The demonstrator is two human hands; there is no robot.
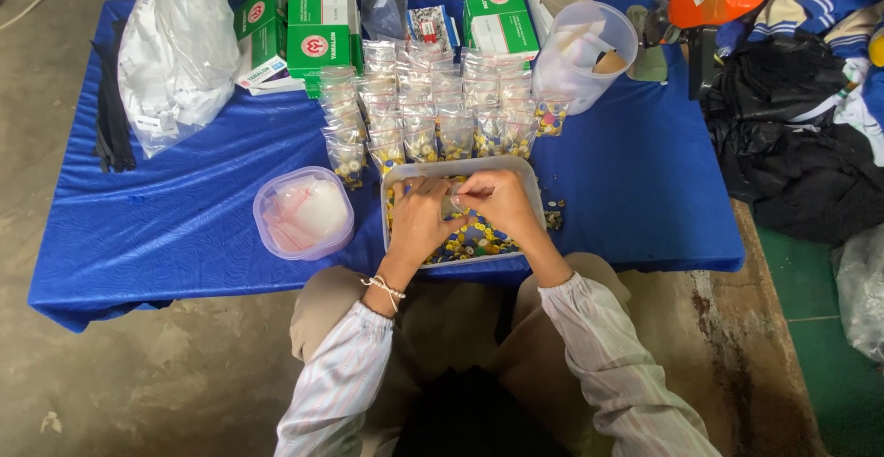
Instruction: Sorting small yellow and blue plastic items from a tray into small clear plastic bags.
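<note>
Left hand [419,216] & right hand [497,201] pinch a small clear bag [451,204] over bead tray [460,167]; bag looks light, slippery—grip by the rim.

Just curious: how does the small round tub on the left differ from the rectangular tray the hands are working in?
The round tub holds pale, whitish pieces; the rectangular tray holds small yellow, blue and dark pieces. The tub is smaller and stands untouched; the tray is larger, with the left hand and right hand over it. Both are clear plastic and sit on the blue cloth.
</note>
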